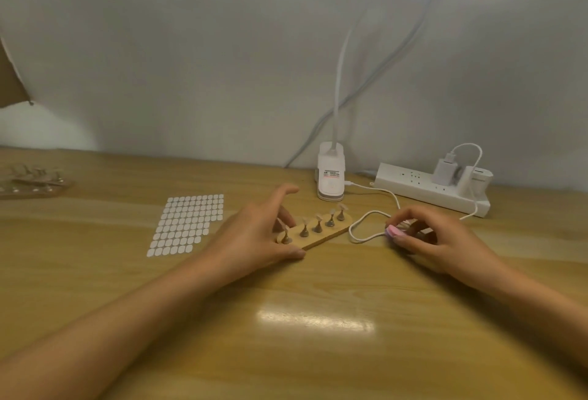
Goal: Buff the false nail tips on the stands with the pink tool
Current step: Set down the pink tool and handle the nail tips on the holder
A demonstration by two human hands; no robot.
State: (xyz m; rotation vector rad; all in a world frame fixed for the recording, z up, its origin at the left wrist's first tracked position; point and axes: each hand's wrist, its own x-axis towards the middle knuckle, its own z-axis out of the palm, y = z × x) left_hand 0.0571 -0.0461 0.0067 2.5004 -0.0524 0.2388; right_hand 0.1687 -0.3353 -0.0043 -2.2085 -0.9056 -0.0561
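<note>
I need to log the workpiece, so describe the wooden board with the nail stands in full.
The wooden board is a flat, pale strip lying slantwise on the table, its left end nearer. Five small metal stands rise from it in a row, each topped by a pale nail tip. The left hand holds its left end, thumb on the near edge.

Left hand (261, 235) grips the end of the board (323, 238), stands (318, 227) running off to its right; right hand (439, 242) pinches the pink tool (394, 231).
</note>
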